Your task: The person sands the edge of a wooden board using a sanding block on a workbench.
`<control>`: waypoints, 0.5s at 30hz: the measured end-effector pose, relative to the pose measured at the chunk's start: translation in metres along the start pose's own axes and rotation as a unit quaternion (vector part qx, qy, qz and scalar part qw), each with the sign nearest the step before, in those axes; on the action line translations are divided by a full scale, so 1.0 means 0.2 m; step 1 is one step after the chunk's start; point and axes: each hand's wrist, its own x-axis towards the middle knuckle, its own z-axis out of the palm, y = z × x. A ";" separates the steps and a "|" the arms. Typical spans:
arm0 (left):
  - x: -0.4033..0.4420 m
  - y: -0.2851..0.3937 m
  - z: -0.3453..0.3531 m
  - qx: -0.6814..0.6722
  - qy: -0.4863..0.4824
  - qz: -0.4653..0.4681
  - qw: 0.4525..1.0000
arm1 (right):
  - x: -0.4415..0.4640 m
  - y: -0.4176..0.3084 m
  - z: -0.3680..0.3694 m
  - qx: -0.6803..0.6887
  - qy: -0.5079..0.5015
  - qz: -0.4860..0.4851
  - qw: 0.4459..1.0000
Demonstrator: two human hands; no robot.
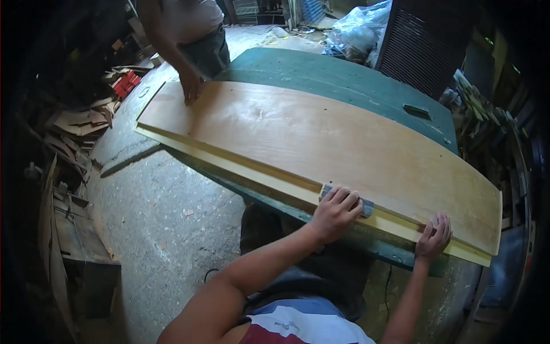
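Note:
A long, curved wooden panel (275, 123) lies on the green table, a pale wooden strip (252, 171) running along its near edge. My left hand (337, 213) is closed over a sanding block (368, 207), a small block with a greyish covering, at that near edge. To the right, my right hand (434, 236) rests on the same edge, fingers stretched over the panel's top and holding nothing loose. The thumb side of the right hand is partly hidden.
Another person's hand (191, 87) touches the panel's far left end. The green table (344, 80) shows behind the panel. A dark louvred panel (421, 46), a plastic bag (358, 28) and wood scraps (80, 121) stand around on the concrete floor (166, 229).

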 end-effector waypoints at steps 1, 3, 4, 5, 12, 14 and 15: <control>-0.01 -0.02 -0.01 -0.005 0.008 0.014 1.000 | -0.01 0.02 0.00 -0.007 0.000 -0.006 1.000; -0.14 -0.21 -0.14 0.013 -0.018 -0.006 1.000 | -0.02 0.02 0.00 -0.013 -0.001 -0.008 1.000; -0.21 -0.36 -0.25 0.029 -0.016 0.012 0.999 | -0.01 0.02 0.00 -0.012 -0.003 -0.013 1.000; -0.28 -0.50 -0.36 0.021 0.003 -0.007 1.000 | 0.00 0.03 0.01 -0.010 -0.001 -0.016 1.000; -0.59 -1.03 -0.82 0.110 0.008 -0.020 0.994 | 0.00 0.00 0.01 -0.024 0.016 -0.010 1.000; -0.48 -0.85 -0.67 0.064 -0.018 0.020 0.998 | 0.00 -0.03 0.01 -0.034 0.026 -0.006 0.999; -0.39 -0.72 -0.58 0.038 -0.026 0.043 0.998 | 0.00 -0.02 0.02 -0.033 0.026 -0.009 0.999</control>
